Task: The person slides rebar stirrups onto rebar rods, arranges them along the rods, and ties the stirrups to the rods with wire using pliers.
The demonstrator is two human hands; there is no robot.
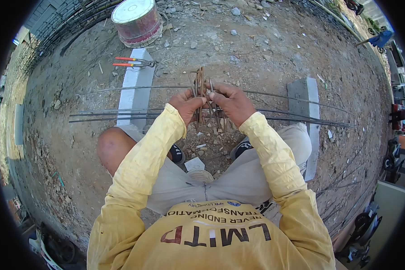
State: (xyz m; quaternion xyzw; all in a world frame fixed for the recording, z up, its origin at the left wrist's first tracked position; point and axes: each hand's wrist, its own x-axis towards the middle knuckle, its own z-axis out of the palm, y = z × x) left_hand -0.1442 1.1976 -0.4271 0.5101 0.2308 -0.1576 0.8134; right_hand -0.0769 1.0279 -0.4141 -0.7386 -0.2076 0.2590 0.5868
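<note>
In front of my body, my left hand [187,105] is closed around a bundle of rusty bent metal stirrups [200,81], its thumb lying across them. My right hand [234,103] is closed too, thumb and fingers pinching a stirrup at the bundle's right side. Long thin steel rods [301,118] run left to right, passing beside and behind my hands; whether they go through the stirrups is hidden. The rods lie across a white block [134,96] on the left and another pale block [312,103] on the right.
Pincers [135,62] with orange handles lie on the left block's far end. Beyond it stands an upturned reddish bucket [138,28] with a pale top. Stones and debris cover the dirt ground [252,49]. My knees are bent on both sides below the rods.
</note>
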